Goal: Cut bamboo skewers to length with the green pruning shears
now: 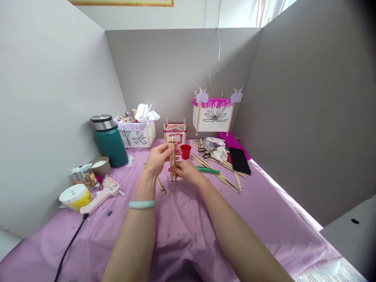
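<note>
A small bundle of wooden sticks (172,156) with dark marks near both ends stands upright between my hands over the middle of the table. My left hand (158,158) is closed round its upper part. Lower down, my right hand (185,171) grips the same bundle from the right side. Beneath my left wrist a loose stick (160,185) lies slanted on the cloth. Just behind my right fingers stands a red cup (185,152). A green-handled tool (208,170) rests to the right of my right hand.
Loose sticks (226,178), scissors (205,152) and a black phone (239,160) lie at right. Paper-sided lanterns (214,117) stand at the back. On the left are a green flask (111,145), a pink glue gun (101,196) with its cord, and a white-lidded tub (75,196). Grey panels surround the table.
</note>
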A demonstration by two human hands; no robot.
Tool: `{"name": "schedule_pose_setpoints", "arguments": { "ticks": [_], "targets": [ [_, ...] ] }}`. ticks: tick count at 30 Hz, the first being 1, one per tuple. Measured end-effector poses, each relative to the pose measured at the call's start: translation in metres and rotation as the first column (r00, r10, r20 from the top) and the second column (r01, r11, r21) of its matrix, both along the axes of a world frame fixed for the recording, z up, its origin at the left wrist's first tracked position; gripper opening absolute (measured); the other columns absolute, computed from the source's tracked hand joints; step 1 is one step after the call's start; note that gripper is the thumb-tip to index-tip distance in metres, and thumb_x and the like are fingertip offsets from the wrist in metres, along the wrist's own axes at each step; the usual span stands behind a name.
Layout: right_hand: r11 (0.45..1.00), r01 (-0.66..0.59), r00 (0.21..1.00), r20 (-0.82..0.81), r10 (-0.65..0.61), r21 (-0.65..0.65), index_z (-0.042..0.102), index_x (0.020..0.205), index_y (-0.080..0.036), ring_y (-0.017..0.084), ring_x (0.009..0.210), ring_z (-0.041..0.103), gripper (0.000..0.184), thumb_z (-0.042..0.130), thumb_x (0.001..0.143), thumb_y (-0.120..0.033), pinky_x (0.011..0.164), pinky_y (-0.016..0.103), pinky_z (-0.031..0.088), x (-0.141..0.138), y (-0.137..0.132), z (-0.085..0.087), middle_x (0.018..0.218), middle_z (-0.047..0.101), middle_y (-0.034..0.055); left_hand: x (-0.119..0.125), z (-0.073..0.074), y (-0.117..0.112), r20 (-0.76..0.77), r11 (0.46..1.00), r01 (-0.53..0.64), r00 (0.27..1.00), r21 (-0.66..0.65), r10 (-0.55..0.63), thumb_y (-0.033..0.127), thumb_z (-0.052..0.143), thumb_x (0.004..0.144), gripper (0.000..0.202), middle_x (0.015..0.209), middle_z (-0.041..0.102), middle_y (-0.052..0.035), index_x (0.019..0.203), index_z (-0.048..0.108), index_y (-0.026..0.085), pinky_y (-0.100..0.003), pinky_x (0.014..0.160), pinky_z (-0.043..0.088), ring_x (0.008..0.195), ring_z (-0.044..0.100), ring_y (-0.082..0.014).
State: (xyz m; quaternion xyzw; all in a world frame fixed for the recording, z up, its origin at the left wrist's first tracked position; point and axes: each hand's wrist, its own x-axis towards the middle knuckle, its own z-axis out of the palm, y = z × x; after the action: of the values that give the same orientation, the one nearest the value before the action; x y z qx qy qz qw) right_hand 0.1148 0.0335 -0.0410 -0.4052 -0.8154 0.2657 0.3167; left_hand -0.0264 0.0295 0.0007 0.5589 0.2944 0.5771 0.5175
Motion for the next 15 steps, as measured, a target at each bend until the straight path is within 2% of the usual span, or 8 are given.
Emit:
{"name": "schedule_pose_setpoints", "arguments": {
  "ticks": [4,10,15],
  "targets": [
    [0.998,-0.014,0.999,-0.049,0.011,-0.058,0.068,0.077,-0.016,0.011,0.055,0.052,0.016,0.062,0.082,-0.029,0.056,0.023,0.035,-0.003,0.001,-0.003,0.062,0.062,-0.0007,0.000,-0.001,0.001,-0.025,1.000,-0.012,1.000,0.025,0.013,0.040,0.071,0.072,0.037,0.089,0.071,-0.0094,0.097,0.067,0.014,-0.037,0.072,0.056,0.077,0.068,-0.0206],
    [0.984,-0.033,0.975,-0.221,-0.007,-0.177,0.063,0.079,-0.014,0.013,0.065,0.061,0.017,0.050,0.086,-0.021,0.062,0.023,0.043,-0.014,-0.004,-0.002,0.078,0.069,0.0047,0.002,0.000,-0.002,-0.013,0.999,-0.028,0.999,0.039,0.029,0.038,0.071,0.072,0.035,0.086,0.071,-0.0079,0.096,0.066,0.014,-0.034,0.071,0.056,0.078,0.068,-0.0203],
    [0.979,-0.019,0.980,-0.197,-0.022,-0.203,0.061,0.079,-0.014,0.013,0.064,0.060,0.021,0.042,0.087,-0.017,0.061,0.023,0.042,-0.015,-0.009,0.003,0.078,0.069,0.0055,0.006,-0.001,-0.003,0.011,0.997,-0.040,0.999,0.059,0.039,0.037,0.070,0.073,0.033,0.082,0.071,-0.0061,0.096,0.066,0.014,-0.035,0.074,0.055,0.077,0.068,-0.0198]
  ]
}}
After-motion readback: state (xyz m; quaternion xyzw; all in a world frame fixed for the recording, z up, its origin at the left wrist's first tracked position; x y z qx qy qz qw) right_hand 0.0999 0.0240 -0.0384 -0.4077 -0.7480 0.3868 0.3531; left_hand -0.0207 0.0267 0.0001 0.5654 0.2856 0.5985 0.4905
